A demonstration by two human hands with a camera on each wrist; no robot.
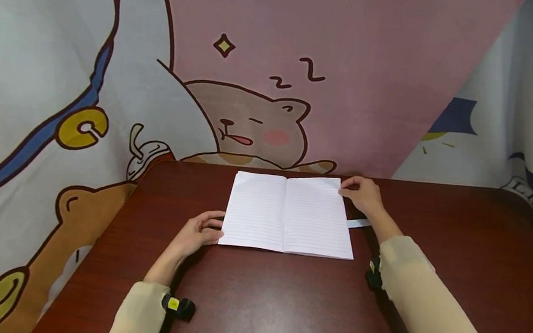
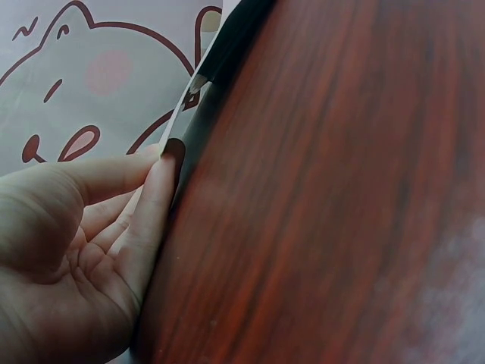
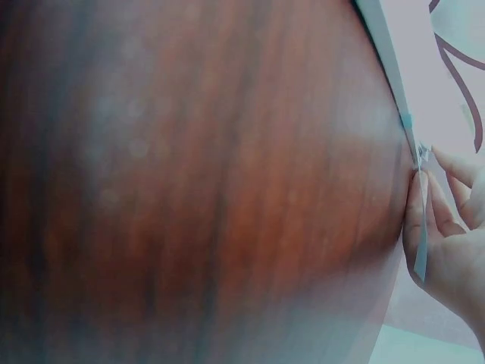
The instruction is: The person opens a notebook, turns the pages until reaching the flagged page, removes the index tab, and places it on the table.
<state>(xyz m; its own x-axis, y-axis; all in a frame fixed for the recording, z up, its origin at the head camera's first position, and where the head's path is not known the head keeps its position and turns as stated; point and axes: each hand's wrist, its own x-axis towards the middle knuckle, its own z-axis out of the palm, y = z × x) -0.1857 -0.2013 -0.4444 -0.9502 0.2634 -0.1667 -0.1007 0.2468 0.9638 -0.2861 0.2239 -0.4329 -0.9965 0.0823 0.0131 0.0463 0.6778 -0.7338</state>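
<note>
An open notebook [image 1: 258, 210] with blank ruled pages lies on the dark wooden table. My left hand [image 1: 196, 234] pinches its lower left edge between thumb and fingers; in the left wrist view the thumb [image 2: 121, 173] is on top and a finger is under the dark cover [image 2: 174, 155]. At the upper right corner, my right hand [image 1: 364, 195] pinches the page edge, thumb and fingertips meeting there in the right wrist view. A pale ribbon strip [image 1: 359, 224] sticks out from the notebook's right side, below the right hand.
The reddish-brown table [image 1: 255, 298] reaches back to a hanging cloth [image 1: 374, 80] printed with cartoon animals. Cloth also hangs along the left and right sides. Small black cameras [image 1: 185, 309] are strapped to both wrists, over pale sleeves [image 1: 140, 309].
</note>
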